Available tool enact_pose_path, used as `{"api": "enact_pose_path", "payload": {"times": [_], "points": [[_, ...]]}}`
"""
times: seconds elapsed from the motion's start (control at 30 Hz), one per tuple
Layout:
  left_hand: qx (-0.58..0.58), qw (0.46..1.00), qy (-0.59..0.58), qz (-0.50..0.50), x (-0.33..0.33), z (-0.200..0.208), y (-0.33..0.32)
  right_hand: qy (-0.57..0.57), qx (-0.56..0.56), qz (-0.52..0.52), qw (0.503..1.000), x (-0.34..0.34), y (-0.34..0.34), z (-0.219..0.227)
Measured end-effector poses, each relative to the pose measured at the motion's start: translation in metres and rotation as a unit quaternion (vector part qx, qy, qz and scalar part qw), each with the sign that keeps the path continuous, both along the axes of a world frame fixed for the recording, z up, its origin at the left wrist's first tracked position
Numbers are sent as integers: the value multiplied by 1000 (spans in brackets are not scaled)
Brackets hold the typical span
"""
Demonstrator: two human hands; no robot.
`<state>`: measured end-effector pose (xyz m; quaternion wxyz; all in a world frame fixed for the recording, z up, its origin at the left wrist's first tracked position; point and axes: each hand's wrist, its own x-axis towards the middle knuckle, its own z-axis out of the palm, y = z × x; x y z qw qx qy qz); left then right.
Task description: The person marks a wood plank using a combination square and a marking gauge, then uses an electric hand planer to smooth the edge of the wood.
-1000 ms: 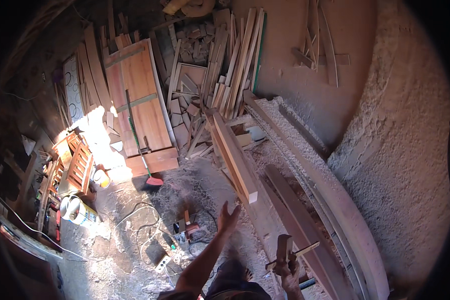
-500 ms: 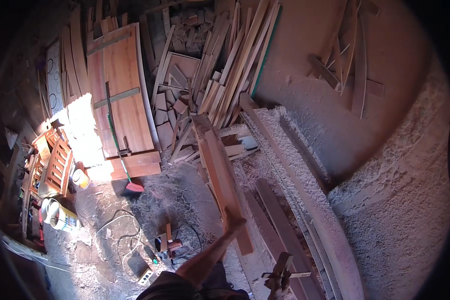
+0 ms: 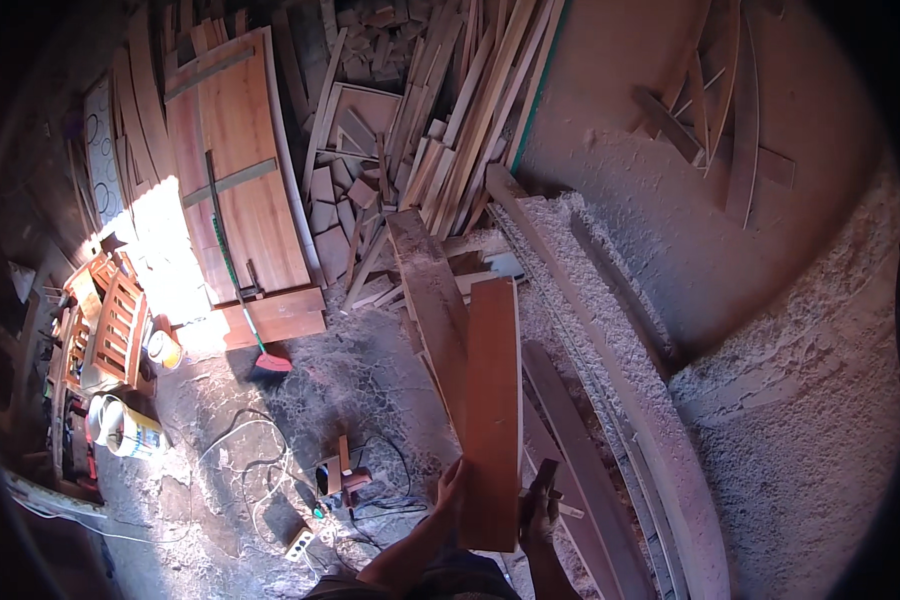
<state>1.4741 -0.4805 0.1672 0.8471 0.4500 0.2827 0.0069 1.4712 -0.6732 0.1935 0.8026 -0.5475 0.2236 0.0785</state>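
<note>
My left hand [image 3: 450, 490] is closed on the left edge of a reddish-brown wooden board [image 3: 493, 400], near its lower end. The board is tilted up in front of me, its broad face showing. Just right of its lower end, my right hand [image 3: 538, 522] grips a dark wooden tool [image 3: 544, 476] with a pale crossbar; its exact kind is not clear. Part of that tool sits close to the board's edge, and whether they touch I cannot tell. Behind the board lies a long thick beam [image 3: 425, 275], partly covered by it.
Dusty planks [image 3: 580, 450] lie along my right, beside a shavings-covered beam [image 3: 630, 370]. A power tool [image 3: 345, 480], cords and a socket strip [image 3: 299, 543] are on the floor to the left. Further off are a red broom [image 3: 273, 362], buckets [image 3: 135, 432], a wide panel [image 3: 235, 180] and stacked offcuts [image 3: 345, 200].
The board has been lifted off the beam and turned more upright, nearer to me. My left hand has drawn back with it. My right hand with the tool has moved left, beside the board.
</note>
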Motion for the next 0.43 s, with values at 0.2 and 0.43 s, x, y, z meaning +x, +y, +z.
{"api": "enact_pose_path", "payload": {"times": [0.2,0.43], "points": [[493,865,93,-11,1,-3,-27,-37,-26,19,999,20,3,27],[285,928,180,-157,8,120,-10,58,98,171,979,23,26,53]]}}
